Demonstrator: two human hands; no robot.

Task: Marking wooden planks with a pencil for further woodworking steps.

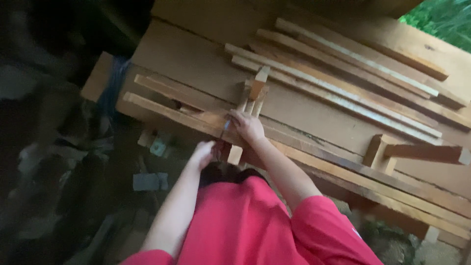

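Observation:
My right hand (247, 125) rests on the front wooden rail (176, 114) of a workbench, fingers closed around a thin dark tool (225, 126) that looks like a pencil or nail; I cannot tell which. Just beyond it stand short upright wood sticks (252, 93). My left hand (202, 153) is lower, at the bench's front edge, beside a small pale wood block (235, 154). Whether it grips anything is hidden. Red sleeves cover my upper arms.
Long wooden slats (343, 78) lie across the bench top (196, 61). A bracket of short wood pieces (392, 152) stands at the right. Wood offcuts and scraps (147, 181) litter the dark ground at the left. Green plants (441, 19) show at the top right.

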